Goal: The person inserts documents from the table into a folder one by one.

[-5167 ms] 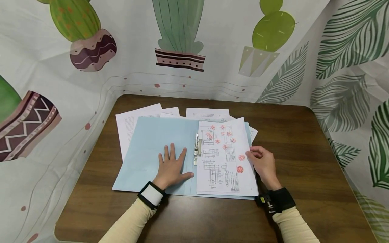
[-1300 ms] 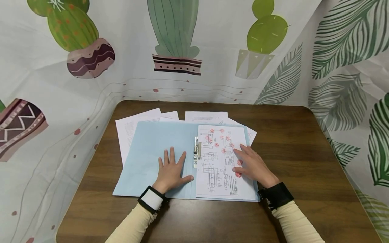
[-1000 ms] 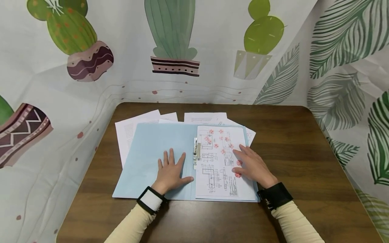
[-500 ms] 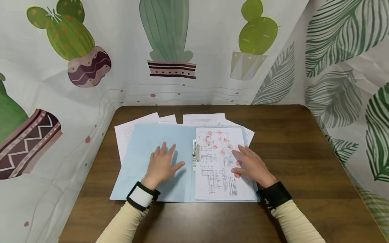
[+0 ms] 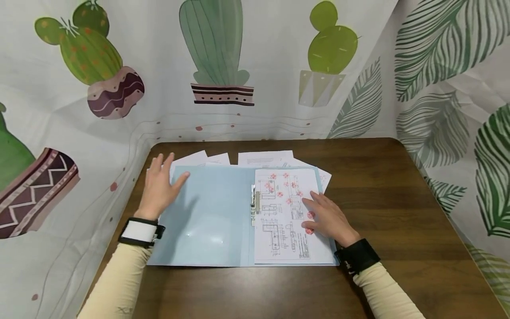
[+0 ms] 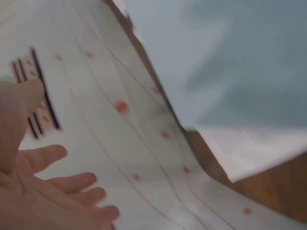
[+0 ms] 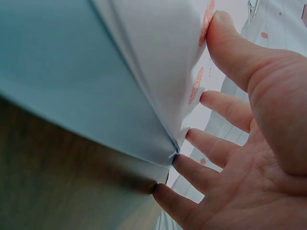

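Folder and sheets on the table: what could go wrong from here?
1. The left hand is off the folder, over its far left corner, so the open cover may shift or swing shut.
2. Only the right hand presses the drawing; the sheet could slip out of line with the clip.
3. Loose papers poke out behind the folder and may get dragged along with it.

Pale blue folder (image 5: 207, 212), red-stamped white sheet (image 5: 288, 212), dark brown table (image 5: 382, 208).
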Available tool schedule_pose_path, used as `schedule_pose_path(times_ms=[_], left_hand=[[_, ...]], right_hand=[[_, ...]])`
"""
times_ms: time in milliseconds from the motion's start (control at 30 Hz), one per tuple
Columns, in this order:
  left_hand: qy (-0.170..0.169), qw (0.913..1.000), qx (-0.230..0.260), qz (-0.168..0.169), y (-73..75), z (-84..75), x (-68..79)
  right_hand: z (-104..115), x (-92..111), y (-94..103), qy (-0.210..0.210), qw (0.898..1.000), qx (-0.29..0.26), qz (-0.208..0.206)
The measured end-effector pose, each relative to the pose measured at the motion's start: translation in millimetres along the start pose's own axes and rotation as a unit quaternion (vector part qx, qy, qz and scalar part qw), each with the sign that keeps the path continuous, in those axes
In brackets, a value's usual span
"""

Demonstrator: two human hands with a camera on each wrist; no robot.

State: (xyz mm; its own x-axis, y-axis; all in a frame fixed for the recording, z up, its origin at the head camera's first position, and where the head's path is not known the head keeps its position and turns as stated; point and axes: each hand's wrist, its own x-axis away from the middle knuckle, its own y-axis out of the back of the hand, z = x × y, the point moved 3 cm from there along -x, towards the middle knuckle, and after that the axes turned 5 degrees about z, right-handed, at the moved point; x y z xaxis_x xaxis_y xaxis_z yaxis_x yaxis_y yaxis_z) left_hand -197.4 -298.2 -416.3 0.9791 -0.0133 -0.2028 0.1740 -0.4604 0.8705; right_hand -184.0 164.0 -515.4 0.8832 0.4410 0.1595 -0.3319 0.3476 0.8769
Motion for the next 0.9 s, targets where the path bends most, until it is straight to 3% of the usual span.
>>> schedule_pose_path(times_ms=[133, 367, 500, 733, 900], left_hand=[[0.013, 0.9999, 0.002, -0.001, 4.2, 35.1, -8.2], [0.075, 0.9958, -0.015, 0.050, 0.6, 93.9, -18.1], [0.088, 0.9937, -0.022, 0.067, -3.6, 121.3, -23.0], [0.099, 0.9906, -0.050, 0.080, -6.2, 153.7, -25.6], [0.112, 0.9842, -0.055, 0.126, -11.0, 169.1, -26.1]], right_hand=[[-1.0, 1.6, -0.4, 0.005, 1.000, 0.001, -0.004], [-0.1, 1.8, -0.4, 0.012, 1.000, -0.006, -0.012], [-0.7, 1.4, -0.4, 0.008, 1.000, -0.005, -0.011], [-0.5, 0.9, 0.0, 0.003, 1.000, -0.002, -0.007], [-0.1, 1.3, -1.3, -0.007, 1.000, -0.006, 0.001]])
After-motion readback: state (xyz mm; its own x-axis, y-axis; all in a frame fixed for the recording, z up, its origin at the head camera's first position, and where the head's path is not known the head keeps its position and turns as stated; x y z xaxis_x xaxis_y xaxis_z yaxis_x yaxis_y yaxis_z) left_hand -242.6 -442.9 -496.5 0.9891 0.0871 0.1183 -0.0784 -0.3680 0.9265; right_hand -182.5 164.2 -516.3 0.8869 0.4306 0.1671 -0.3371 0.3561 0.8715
